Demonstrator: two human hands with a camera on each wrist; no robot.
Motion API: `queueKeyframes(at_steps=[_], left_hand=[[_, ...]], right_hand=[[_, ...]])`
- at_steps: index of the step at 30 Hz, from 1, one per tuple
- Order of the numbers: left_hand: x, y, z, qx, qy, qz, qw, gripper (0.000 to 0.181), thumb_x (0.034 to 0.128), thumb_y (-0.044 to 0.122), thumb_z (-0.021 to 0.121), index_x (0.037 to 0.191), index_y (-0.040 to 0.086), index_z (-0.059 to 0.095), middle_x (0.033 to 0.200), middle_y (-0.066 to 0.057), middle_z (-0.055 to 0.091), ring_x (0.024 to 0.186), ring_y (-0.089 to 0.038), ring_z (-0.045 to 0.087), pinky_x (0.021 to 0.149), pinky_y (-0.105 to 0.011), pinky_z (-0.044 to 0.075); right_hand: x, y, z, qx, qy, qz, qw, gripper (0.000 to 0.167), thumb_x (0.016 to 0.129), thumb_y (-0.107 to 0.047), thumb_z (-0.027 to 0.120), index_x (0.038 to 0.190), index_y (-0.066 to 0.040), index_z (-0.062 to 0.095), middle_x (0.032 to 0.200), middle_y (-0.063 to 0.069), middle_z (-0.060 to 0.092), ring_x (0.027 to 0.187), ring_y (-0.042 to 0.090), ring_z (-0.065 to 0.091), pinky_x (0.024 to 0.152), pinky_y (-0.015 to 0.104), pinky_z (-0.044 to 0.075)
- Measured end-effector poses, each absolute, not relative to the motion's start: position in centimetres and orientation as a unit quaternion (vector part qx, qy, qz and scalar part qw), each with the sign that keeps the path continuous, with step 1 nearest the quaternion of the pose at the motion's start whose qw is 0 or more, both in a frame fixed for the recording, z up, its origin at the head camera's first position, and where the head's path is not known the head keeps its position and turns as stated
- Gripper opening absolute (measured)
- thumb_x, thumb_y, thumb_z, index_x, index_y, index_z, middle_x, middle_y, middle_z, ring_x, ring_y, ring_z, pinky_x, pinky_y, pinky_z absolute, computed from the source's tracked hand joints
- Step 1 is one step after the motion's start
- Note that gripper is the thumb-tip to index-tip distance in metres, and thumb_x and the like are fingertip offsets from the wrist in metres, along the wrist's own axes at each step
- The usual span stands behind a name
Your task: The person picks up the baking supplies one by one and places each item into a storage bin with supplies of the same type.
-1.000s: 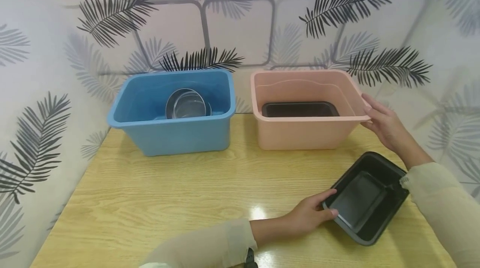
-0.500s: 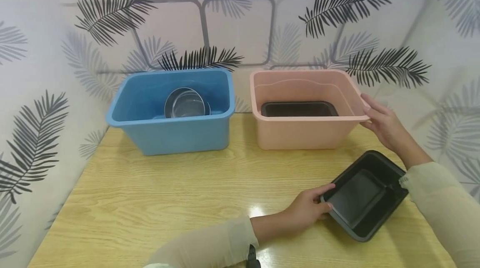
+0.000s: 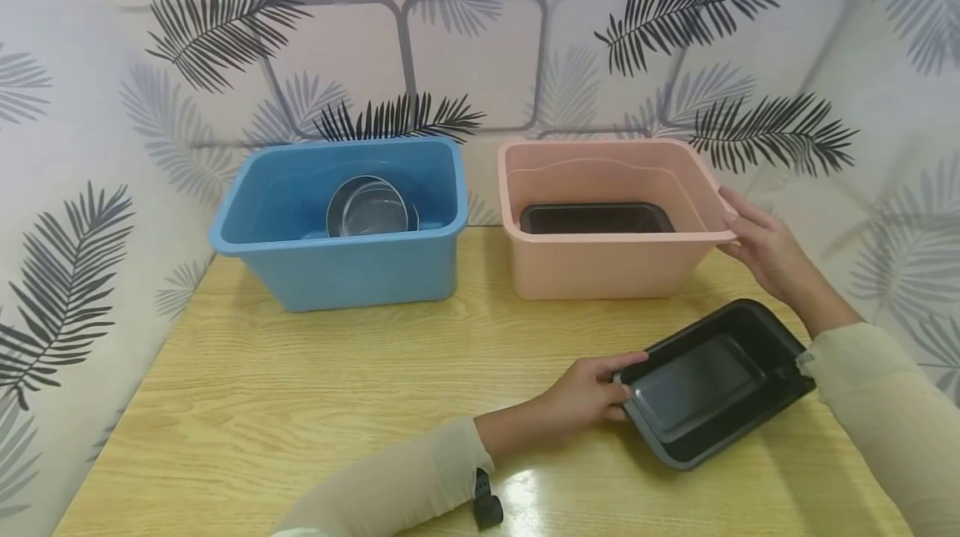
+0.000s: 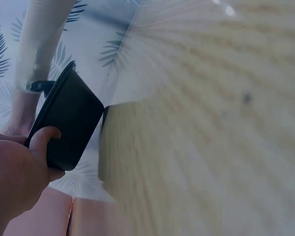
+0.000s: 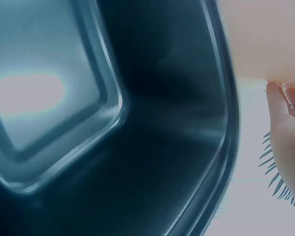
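A black rectangular pan (image 3: 697, 383) with a rounded rim is held tilted above the right side of the table. My left hand (image 3: 588, 393) grips its left end, and the left wrist view shows the thumb (image 4: 45, 138) pressed against the pan's outer wall. My right hand (image 3: 768, 249) holds the right rim of a pink plastic bin (image 3: 600, 266). Inside that bin lies another dark pan (image 3: 596, 218), partly hidden by the front wall. The held pan's inside (image 5: 172, 98) fills much of the right wrist view, its far corner just under my right sleeve.
Left of the pink bin stands a blue plastic bin (image 3: 360, 274) with round metal tins (image 3: 371, 208) in it. Both bins are at the back of the wooden table (image 3: 337, 378), against a leaf-patterned wall (image 3: 480, 62). My right forearm (image 3: 885, 404) crosses the table's right side.
My left hand has moved left and slightly up, drawing the pan's near end with it and turning the pan flatter across. The right hand stays at the pink bin's rim.
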State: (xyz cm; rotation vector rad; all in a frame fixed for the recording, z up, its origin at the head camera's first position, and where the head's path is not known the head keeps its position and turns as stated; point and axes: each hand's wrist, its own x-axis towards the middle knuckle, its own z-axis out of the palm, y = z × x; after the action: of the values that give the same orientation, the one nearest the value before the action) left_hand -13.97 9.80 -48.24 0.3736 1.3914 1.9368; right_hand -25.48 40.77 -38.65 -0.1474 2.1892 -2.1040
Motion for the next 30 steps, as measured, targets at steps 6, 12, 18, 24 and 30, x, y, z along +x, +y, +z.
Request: queueKeyframes(at_steps=[6, 12, 18, 24, 30], left_hand=[[-14.9, 8.3, -48.1, 0.149, 0.548, 0.737, 0.367, 0.056, 0.0964, -0.011, 0.050, 0.143, 0.017, 0.058, 0.125, -0.027, 0.063, 0.113, -0.038, 0.066, 0.081, -0.030, 0.062], [-15.5, 6.8, -47.9, 0.154, 0.539, 0.733, 0.384, 0.058, 0.0953, -0.014, 0.047, 0.146, 0.013, 0.054, 0.131, -0.028, 0.062, 0.114, -0.039, 0.066, 0.082, -0.032, 0.062], [-16.1, 4.7, -47.5, 0.165, 0.549, 0.714, 0.402, 0.059, 0.0950, -0.013, 0.047, 0.147, 0.014, 0.054, 0.136, -0.023, 0.061, 0.108, -0.031, 0.069, 0.079, -0.029, 0.062], [-16.4, 2.4, -46.4, 0.179, 0.591, 0.677, 0.400, 0.056, 0.0961, -0.011, 0.051, 0.143, 0.019, 0.059, 0.119, -0.013, 0.067, 0.085, -0.013, 0.068, 0.072, -0.026, 0.061], [-17.4, 0.2, -45.1, 0.191, 0.617, 0.652, 0.397, 0.056, 0.0952, -0.012, 0.052, 0.143, 0.017, 0.059, 0.095, -0.005, 0.060, 0.070, -0.009, 0.054, 0.063, -0.024, 0.052]], right_hand=[[-25.5, 41.0, -38.7, -0.053, 0.715, -0.695, 0.048, 0.066, 0.108, -0.022, 0.046, 0.163, -0.017, 0.010, 0.171, 0.001, 0.002, 0.157, 0.024, 0.010, 0.090, 0.009, 0.050], [-25.6, 41.0, -38.8, -0.055, 0.713, -0.698, 0.046, 0.066, 0.108, -0.022, 0.046, 0.163, -0.015, 0.011, 0.171, 0.002, 0.002, 0.157, 0.024, 0.011, 0.090, 0.010, 0.051], [-25.4, 41.1, -38.7, -0.057, 0.708, -0.702, 0.050, 0.066, 0.108, -0.021, 0.045, 0.163, -0.016, 0.010, 0.171, 0.002, 0.001, 0.157, 0.022, 0.013, 0.091, 0.010, 0.051], [-25.3, 41.3, -38.7, -0.055, 0.700, -0.710, 0.053, 0.064, 0.109, -0.020, 0.045, 0.164, -0.018, 0.011, 0.171, 0.001, 0.003, 0.156, 0.018, 0.016, 0.092, 0.010, 0.051], [-25.4, 41.2, -38.7, -0.053, 0.704, -0.706, 0.056, 0.065, 0.108, -0.021, 0.046, 0.164, -0.019, 0.011, 0.171, -0.002, 0.002, 0.157, 0.022, 0.010, 0.091, 0.009, 0.051]])
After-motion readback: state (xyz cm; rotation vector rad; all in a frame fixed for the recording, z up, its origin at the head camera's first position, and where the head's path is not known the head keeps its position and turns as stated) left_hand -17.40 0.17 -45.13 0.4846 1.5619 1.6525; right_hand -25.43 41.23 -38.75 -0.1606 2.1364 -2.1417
